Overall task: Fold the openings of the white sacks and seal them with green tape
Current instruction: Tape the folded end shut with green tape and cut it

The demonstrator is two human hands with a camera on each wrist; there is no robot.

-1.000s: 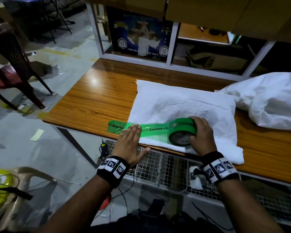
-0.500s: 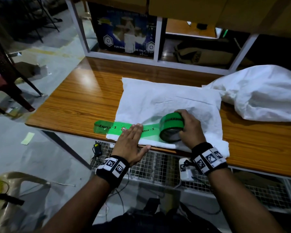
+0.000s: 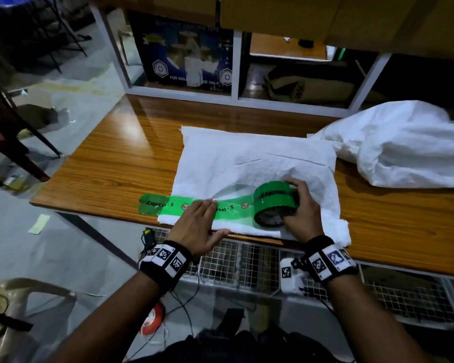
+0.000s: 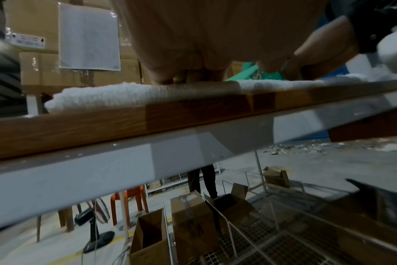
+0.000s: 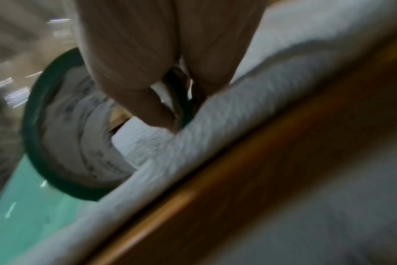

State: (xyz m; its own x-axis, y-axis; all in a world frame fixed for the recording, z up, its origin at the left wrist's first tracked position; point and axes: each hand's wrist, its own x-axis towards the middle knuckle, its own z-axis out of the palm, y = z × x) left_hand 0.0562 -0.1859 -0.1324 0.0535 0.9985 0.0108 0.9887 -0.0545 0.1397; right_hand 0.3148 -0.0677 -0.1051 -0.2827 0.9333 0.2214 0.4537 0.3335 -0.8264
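Observation:
A flat white sack (image 3: 252, 163) lies on the wooden table (image 3: 110, 169), its folded opening along the near edge. A strip of green tape (image 3: 173, 206) runs across that fold and overhangs onto the table at the left. My left hand (image 3: 197, 221) lies flat on the strip with straight fingers, pressing it down. My right hand (image 3: 296, 205) grips the green tape roll (image 3: 274, 203), which stands on the sack at the strip's right end. In the right wrist view the roll (image 5: 68, 129) is blurred against the sack's edge (image 5: 215, 129); the left wrist view shows that white edge (image 4: 107, 95) too.
A second, bulging white sack (image 3: 404, 142) lies at the table's right. A white-framed shelf (image 3: 236, 69) with a blue box and bundles stands behind. A wire mesh rack (image 3: 247, 263) sits under the near edge. Dark plastic chair (image 3: 8, 132) stands on the floor at left.
My right hand has drawn the roll a little to the right, lengthening the strip across the fold. My left hand stays flat on the tape.

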